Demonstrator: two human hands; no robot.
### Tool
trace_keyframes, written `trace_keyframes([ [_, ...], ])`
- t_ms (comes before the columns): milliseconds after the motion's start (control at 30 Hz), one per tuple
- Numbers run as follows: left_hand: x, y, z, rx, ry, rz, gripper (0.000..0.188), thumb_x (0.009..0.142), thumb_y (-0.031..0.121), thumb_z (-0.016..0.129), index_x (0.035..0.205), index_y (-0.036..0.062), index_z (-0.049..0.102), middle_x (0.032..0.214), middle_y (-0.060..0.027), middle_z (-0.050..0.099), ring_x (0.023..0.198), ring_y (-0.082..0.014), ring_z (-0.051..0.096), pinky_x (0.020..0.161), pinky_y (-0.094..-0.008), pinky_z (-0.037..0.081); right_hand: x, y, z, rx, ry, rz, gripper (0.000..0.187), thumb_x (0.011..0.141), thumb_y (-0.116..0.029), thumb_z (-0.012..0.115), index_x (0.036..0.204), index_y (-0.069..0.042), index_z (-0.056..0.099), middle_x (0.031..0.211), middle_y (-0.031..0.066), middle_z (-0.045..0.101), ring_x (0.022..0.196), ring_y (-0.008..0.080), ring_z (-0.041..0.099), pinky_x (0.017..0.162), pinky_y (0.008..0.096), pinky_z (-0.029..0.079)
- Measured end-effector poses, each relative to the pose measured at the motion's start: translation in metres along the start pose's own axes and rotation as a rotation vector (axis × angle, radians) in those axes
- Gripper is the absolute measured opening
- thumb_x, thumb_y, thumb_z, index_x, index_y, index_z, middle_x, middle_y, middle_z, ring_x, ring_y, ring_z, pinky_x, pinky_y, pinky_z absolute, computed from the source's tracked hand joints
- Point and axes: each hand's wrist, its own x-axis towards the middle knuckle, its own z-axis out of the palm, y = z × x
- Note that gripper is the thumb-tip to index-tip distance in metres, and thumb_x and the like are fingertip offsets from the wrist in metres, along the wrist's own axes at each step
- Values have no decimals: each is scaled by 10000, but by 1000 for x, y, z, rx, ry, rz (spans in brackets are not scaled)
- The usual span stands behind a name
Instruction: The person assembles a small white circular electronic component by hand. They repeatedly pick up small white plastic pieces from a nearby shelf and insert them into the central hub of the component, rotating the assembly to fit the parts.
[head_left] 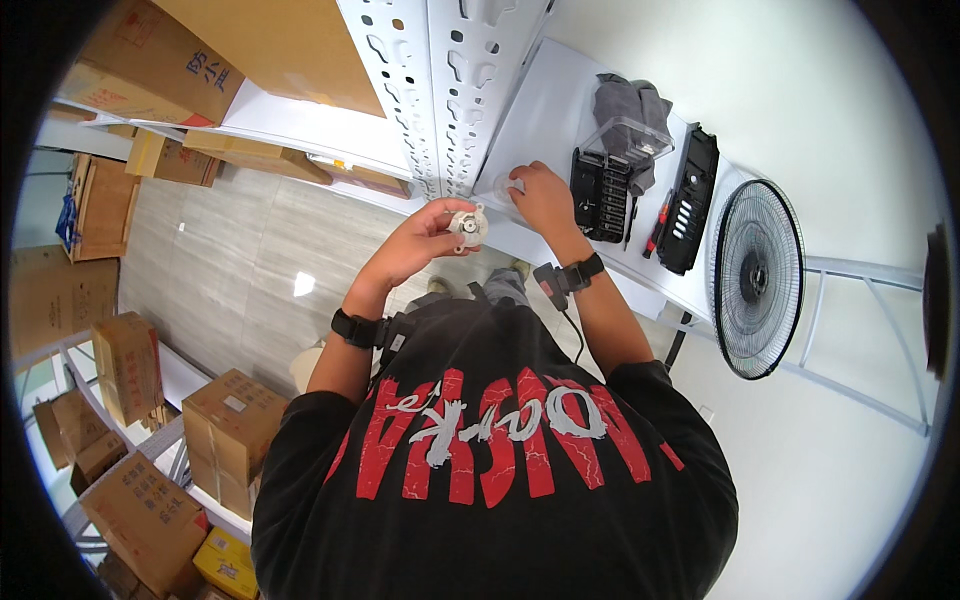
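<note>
Before your chest, over the greyish tiled floor [270, 235], your left hand [415, 245] grasps a round white part [468, 228] with a metal piece at its centre — the thumb lies on its near side and the fingers curl round its far edge. That part is up off any surface, near the foot of the perforated white upright [430, 90] as you see it from above. Your right hand [545, 200] reaches to the near left side of the white table [545, 105], its fingertips at a small clear piece [506, 187]; whether they pinch it or only touch it, you cannot tell from this angle. Just right of that hand lies a black bit case [602, 195] with rows of metal bits, and a clear plastic lid [645, 143] sits at its far end, against a bundle of grey cloth [630, 105]. Further right you have a red-handled tool [657, 225] beside a long black case [690, 200], then a black fan [757, 280] with a round wire grille. Black bands [355, 328] circle both your wrists — and well off to your left, cardboard boxes [235, 420] fill the shelving
</note>
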Motion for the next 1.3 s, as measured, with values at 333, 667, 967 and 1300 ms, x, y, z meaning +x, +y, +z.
trace_keyframes([
  [333, 4, -1, 0, 4, -15, -5, 415, 944, 13, 540, 1348, 89, 478, 1136, -100, 638, 1025, -197, 654, 907, -320, 516, -5, 2, -8, 32, -16, 0, 185, 800, -180, 700, 971, -111, 708, 947, 106, 629, 855, 332, 642, 739, 419, 532],
  [667, -1, 1, -5, 12, -27, -4, 424, 941, 18, 547, 1352, 99, 479, 1150, -97, 637, 1035, -198, 653, 908, -314, 515, -7, 4, 5, 42, -11, -27, 188, 799, -167, 692, 981, -120, 709, 927, 116, 626, 817, 336, 641, 712, 425, 528],
  [967, 0, -1, -4, -1, -48, 19, 426, 941, 17, 542, 1356, 88, 474, 1159, -102, 634, 1042, -205, 653, 921, -328, 518, -13, 6, -5, 68, 39, -1, 187, 791, -168, 695, 970, -113, 708, 920, 108, 628, 781, 322, 639, 695, 414, 524],
  [1300, 3, 5, 6, 32, -51, -22, 422, 937, 14, 550, 1347, 84, 482, 1134, -91, 637, 1032, -199, 658, 896, -317, 519, -24, 43, -14, 42, 234, 172, 206, 782, -196, 724, 960, -100, 690, 893, 102, 633, 768, 317, 640, 674, 418, 519],
])
